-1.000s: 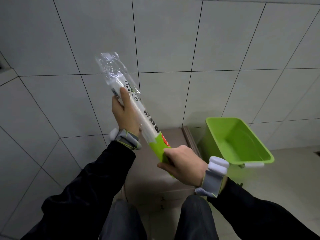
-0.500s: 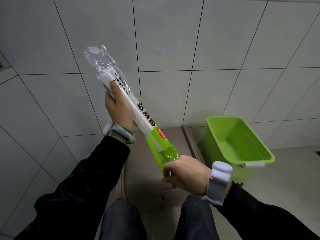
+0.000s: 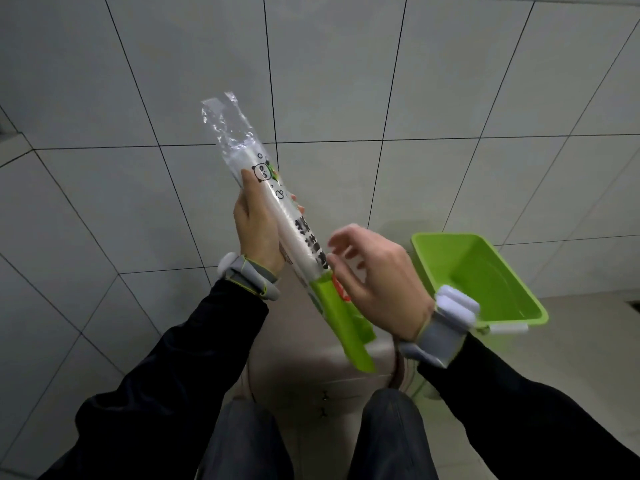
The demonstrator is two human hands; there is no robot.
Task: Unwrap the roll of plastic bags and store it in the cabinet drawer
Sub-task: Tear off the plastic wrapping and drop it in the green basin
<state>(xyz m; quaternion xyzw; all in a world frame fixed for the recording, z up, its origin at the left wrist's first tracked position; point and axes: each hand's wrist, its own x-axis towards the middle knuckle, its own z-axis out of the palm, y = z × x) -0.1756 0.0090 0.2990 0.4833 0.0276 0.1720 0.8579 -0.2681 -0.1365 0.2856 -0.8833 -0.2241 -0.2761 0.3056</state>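
Note:
The roll of plastic bags is a long white roll inside a clear wrapper with a panda print, black lettering and a green lower end. It slants from upper left down to lower right in front of the tiled wall. My left hand grips the roll around its middle, thumb along the upper side. My right hand hovers just right of the roll with fingers spread and holds nothing. The green wrapper end hangs loose below it. A pale cabinet with small drawer knobs stands below, between my knees.
A bright green plastic bin stands to the right of the cabinet, partly behind my right wrist. Grey tiled walls fill the left and back. Pale floor tiles lie to the right of the bin.
My right hand has let go of the green wrapper end and risen with fingers spread. The left hand has shifted the roll slightly right and more upright.

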